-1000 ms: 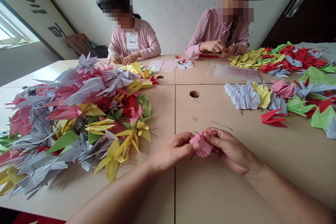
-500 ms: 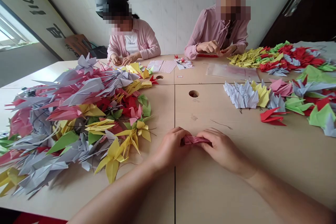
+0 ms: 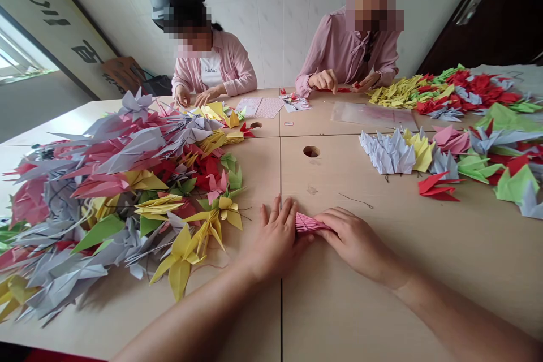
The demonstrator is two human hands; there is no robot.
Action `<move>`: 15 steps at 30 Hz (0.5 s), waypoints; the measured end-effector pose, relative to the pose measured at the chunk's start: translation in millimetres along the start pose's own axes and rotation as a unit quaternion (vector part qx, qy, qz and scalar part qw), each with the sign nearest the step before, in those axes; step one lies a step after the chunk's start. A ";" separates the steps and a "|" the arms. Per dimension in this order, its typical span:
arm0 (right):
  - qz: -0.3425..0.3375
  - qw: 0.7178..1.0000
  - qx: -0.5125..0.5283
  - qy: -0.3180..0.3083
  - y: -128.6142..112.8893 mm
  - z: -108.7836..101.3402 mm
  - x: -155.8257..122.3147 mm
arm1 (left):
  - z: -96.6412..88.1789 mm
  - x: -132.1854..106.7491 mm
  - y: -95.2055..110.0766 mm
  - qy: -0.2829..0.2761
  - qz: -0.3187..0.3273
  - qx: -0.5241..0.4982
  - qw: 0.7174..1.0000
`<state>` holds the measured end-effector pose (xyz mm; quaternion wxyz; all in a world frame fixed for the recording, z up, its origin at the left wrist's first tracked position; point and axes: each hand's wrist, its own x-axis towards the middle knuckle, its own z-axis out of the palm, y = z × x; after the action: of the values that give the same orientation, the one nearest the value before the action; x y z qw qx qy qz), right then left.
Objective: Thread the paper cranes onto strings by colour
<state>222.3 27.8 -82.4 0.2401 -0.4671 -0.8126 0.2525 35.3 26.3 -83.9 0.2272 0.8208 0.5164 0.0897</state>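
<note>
Head view: the left hand (image 3: 274, 243) lies palm down by the worktop (image 3: 394, 322) seam, fingers straight and slightly parted, its inner edge against the left end of a pink paper bundle (image 3: 309, 223). The right hand (image 3: 354, 237) is closed on the bundle's other end, thumb below and fingers above. The bundle sits between the two hands, just right of the seam — its layered edges face the camera. Beyond it lie a loose thread (image 3: 355, 200) and a round hole (image 3: 311, 151). A big heap of folded paper (image 3: 142, 144) fills the left side; a white folded row (image 3: 388, 153) and a red folded piece (image 3: 436, 187) lie to the right. Two co-workers in pink sit opposite.
</note>
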 end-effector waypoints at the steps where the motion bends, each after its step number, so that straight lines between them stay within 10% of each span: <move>1: -0.004 1.000 -0.006 -0.002 0.0 0.3 0.0 | 0.0 -0.1 0.6 -0.002 0.001 0.004 1.000; 15: -0.059 0.995 -0.076 0.024 0.1 6.9 -1.3 | 7.0 -0.5 1.4 -0.006 -0.006 0.082 0.997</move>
<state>218.7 25.4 -87.8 0.2382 -0.4414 -0.8494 0.1642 38.9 23.4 -89.4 0.1624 0.8342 0.5254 0.0411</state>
